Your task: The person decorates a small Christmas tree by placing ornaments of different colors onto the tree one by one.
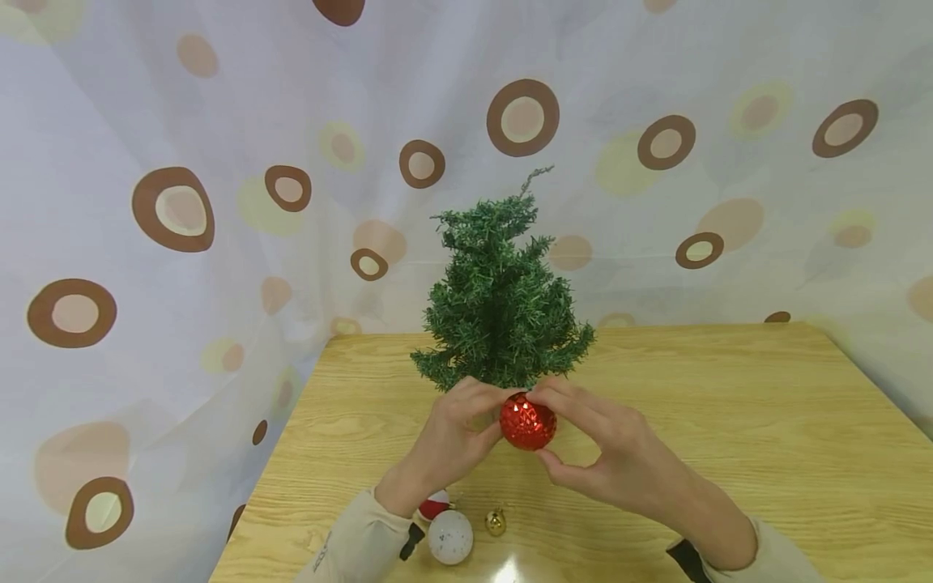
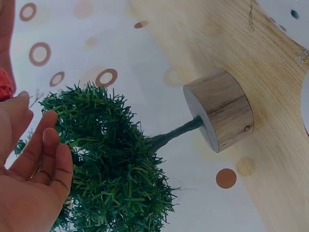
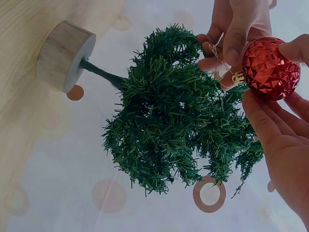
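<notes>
A shiny red faceted Christmas bauble (image 1: 528, 422) is held up in front of a small artificial Christmas tree (image 1: 503, 300). My right hand (image 1: 619, 445) grips it between thumb and fingers, as the right wrist view also shows. From the other side, my left hand (image 1: 455, 433) has its thumb and index finger at the bauble, by the gold cap (image 3: 238, 77). A thin gold string (image 3: 216, 52) runs from that cap across the left fingers. The tree's green trunk rises from a round wooden base (image 2: 222, 111).
On the wooden table (image 1: 729, 405), near the left forearm, lie a white speckled ball (image 1: 450, 537), a small gold bauble (image 1: 496, 522) and a red-and-white ornament (image 1: 434, 504) partly hidden by the wrist. A curtain (image 1: 619, 219) patterned with brown rings hangs behind and to the left.
</notes>
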Action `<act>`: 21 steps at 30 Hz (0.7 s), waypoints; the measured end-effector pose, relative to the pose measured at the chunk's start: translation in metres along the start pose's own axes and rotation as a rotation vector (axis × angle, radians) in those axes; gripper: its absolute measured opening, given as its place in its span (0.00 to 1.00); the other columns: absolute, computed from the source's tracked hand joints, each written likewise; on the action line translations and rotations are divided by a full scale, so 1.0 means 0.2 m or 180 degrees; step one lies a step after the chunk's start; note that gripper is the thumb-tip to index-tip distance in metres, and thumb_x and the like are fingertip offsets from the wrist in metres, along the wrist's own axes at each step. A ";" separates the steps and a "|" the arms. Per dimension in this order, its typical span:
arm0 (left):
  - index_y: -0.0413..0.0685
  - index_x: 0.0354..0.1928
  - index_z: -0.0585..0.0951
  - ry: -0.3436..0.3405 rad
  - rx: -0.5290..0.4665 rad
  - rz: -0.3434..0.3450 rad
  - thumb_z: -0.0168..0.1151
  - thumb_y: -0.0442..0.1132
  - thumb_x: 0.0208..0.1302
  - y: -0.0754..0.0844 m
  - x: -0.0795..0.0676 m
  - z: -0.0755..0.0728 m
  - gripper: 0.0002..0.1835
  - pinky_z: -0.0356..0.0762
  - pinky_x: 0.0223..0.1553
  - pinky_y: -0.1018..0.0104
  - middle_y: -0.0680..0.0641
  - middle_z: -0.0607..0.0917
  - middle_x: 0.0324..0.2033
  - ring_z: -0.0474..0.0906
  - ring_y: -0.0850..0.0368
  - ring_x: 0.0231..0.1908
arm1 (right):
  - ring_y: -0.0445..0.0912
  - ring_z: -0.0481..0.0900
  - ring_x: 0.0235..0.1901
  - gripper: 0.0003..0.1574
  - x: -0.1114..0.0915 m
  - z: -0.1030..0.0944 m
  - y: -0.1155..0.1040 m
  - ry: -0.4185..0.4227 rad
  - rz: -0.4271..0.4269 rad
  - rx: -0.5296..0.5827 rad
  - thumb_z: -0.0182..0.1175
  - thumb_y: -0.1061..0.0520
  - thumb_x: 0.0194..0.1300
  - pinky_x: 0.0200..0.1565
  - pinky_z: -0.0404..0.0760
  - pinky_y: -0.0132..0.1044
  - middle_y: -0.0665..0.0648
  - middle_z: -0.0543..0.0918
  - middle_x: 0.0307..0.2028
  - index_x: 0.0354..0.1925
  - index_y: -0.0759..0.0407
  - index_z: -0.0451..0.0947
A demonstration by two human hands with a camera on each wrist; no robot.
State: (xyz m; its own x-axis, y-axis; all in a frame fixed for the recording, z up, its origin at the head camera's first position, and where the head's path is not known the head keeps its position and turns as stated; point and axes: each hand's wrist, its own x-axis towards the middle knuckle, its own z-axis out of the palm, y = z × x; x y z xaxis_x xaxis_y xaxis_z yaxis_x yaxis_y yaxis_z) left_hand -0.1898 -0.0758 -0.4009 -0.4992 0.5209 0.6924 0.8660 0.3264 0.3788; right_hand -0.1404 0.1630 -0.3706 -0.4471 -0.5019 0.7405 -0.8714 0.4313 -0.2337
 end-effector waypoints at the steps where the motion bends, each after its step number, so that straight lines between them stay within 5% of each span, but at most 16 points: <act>1: 0.45 0.54 0.89 0.0017 -0.0010 0.0000 0.75 0.30 0.62 0.00 0.00 0.00 0.17 0.81 0.46 0.72 0.49 0.93 0.43 0.84 0.56 0.42 | 0.56 0.88 0.56 0.31 0.00 0.00 0.00 -0.0003 -0.0008 0.0004 0.70 0.51 0.68 0.62 0.78 0.25 0.60 0.85 0.61 0.67 0.58 0.79; 21: 0.44 0.44 0.92 0.0236 -0.0116 -0.0195 0.73 0.31 0.65 0.00 0.03 -0.02 0.07 0.82 0.44 0.68 0.47 0.93 0.41 0.84 0.55 0.42 | 0.55 0.89 0.56 0.31 -0.02 0.00 0.00 -0.0008 0.0051 0.0154 0.64 0.46 0.73 0.61 0.81 0.27 0.62 0.86 0.60 0.66 0.60 0.79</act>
State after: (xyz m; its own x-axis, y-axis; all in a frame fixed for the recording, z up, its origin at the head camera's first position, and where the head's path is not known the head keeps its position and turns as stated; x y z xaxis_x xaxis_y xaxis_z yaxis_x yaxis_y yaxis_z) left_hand -0.1922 -0.0759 -0.3944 -0.5489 0.4406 0.7103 0.8351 0.3263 0.4429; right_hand -0.1383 0.1643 -0.3741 -0.4614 -0.4973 0.7347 -0.8729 0.4025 -0.2758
